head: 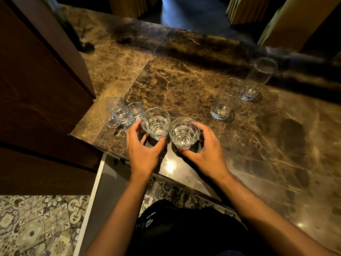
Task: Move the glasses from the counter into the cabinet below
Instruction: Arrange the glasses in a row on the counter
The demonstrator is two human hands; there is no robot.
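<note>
Two short faceted tumblers stand side by side near the front edge of the brown marble counter (184, 74). My left hand (143, 146) curls around the left tumbler (156, 122), thumb and fingers on its sides. My right hand (206, 150) wraps the right tumbler (184, 133) in the same way. Both tumblers look slightly lifted or tilted; I cannot tell if they touch the counter. Two small handled glass cups (118, 112) (134, 112) sit to the left. Two tall glasses (227, 98) (258, 78) stand at the right. An open cabinet door (108, 191) hangs below the counter's front edge.
A dark wooden panel (40, 85) rises at the left beside the counter. Patterned floor tiles (36, 224) show below. Yellow chairs (295, 21) stand beyond the counter's far edge. My dark trousers (180, 228) fill the bottom middle.
</note>
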